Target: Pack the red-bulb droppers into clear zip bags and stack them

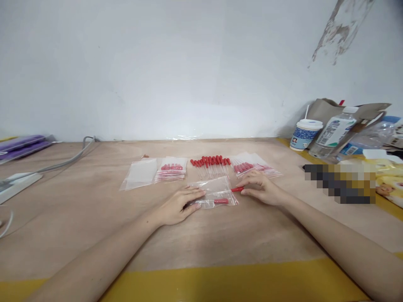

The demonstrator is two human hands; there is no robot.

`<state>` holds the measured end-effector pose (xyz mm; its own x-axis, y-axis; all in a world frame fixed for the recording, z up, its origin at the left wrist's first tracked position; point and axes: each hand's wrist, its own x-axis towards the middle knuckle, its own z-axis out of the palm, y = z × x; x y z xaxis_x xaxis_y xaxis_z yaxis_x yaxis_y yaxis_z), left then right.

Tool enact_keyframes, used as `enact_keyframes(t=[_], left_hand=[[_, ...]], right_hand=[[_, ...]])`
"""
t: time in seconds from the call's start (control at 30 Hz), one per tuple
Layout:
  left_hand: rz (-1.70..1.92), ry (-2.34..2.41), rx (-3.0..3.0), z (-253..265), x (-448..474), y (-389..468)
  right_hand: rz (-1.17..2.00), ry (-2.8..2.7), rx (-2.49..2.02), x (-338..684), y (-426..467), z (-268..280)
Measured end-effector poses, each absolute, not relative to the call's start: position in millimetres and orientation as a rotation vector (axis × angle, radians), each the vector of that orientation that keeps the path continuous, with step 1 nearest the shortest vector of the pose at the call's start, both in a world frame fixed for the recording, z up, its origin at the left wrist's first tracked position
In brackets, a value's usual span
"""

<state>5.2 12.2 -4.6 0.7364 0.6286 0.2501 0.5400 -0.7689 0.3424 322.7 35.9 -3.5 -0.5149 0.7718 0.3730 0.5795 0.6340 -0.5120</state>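
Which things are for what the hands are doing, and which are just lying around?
Seems in use:
- clear bag under the left hand
- red-ended dropper in the right hand
- loose droppers

Seems just lying around:
- paper cup
- clear bottle
- purple packets

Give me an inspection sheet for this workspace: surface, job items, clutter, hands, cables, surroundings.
Surface: wooden tabletop, yellow band along the near edge.
Job items: clear bag containing a red-bulbed dropper; loose droppers behind; bag stacks on either side of these.
Clutter: cup, bottle, yellow package and blurred object right; purple packages left.
Hands: left hand on the bag; right hand pinching another red bulb.
Cables: grey cable, left.
Surroundings: pale wall, marked patch upper right.
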Motion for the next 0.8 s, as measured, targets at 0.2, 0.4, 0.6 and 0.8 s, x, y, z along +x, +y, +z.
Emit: enact_keyframes(t=[0.2,0.4,0.6,0.8], left_hand=[[0.536,0.906,2.688,-4,6,11],[0.535,0.894,2.704,-4,7,12],[0.531,0.875,2.71,-5,6,13],[0.525,0.876,2.698,-6,6,13]], right_hand=[[0.326,-2.327,-1.05,292,26,-5],[0.34,-2.377,-1.16,292,29,-3],[0.395,-2.306,-0.982,279,27,-9],[0.491,-2.15,-1.057,270,17,-9]])
